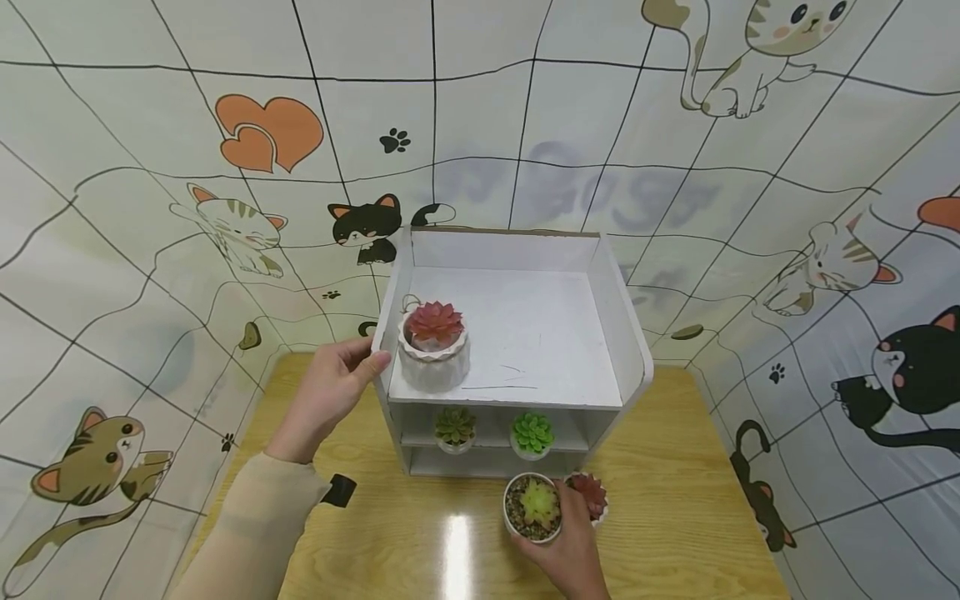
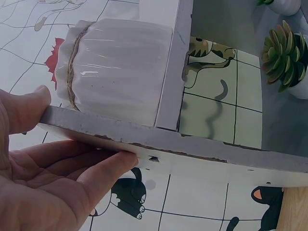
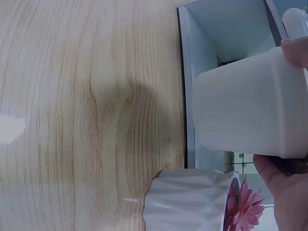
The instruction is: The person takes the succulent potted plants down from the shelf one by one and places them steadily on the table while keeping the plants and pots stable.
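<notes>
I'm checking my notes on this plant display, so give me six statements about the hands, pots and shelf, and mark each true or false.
1. The left hand grips the side of the shelf. True.
2. The right hand holds a white pot above the table. True.
3. The plant in that held pot is red. False: the held plant is green.
4. A twine-tied pot stands on the shelf's top level. True.
5. Three plants show below the top level. False: only two do, a darker green plant and a brighter green plant.
6. Both hands are holding pots. False: only the right one is.
</notes>
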A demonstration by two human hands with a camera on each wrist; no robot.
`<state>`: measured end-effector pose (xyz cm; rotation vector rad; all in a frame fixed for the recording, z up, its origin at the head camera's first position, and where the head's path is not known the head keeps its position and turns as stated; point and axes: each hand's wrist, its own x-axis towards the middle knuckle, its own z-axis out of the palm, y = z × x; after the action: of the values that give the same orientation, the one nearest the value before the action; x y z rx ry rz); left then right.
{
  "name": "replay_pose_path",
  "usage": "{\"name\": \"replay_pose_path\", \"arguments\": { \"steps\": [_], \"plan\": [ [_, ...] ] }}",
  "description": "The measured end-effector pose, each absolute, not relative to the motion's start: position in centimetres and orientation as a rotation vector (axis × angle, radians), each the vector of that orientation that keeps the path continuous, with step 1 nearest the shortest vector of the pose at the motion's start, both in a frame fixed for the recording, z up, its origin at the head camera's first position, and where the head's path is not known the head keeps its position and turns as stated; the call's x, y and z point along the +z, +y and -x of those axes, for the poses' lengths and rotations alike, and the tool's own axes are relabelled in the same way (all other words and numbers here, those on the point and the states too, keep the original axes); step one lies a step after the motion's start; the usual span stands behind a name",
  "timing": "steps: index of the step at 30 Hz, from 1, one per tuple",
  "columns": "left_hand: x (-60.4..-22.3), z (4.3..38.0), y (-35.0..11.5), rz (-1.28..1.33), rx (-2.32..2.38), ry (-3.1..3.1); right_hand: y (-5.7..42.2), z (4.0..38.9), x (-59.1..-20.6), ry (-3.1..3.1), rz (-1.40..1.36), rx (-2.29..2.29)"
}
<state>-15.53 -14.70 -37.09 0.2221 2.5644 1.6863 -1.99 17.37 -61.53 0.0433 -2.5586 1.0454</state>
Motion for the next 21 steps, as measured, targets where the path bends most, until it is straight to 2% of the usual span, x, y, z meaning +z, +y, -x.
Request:
{"name": "replay_pose_path", "arguments": {
  "steps": [21],
  "plan": [
    [-37.04,15.55,-14.75,-0.216,1.683,2.552,16.75,2.51,-62.22,-2.65,0.075,1.061]
  ]
}}
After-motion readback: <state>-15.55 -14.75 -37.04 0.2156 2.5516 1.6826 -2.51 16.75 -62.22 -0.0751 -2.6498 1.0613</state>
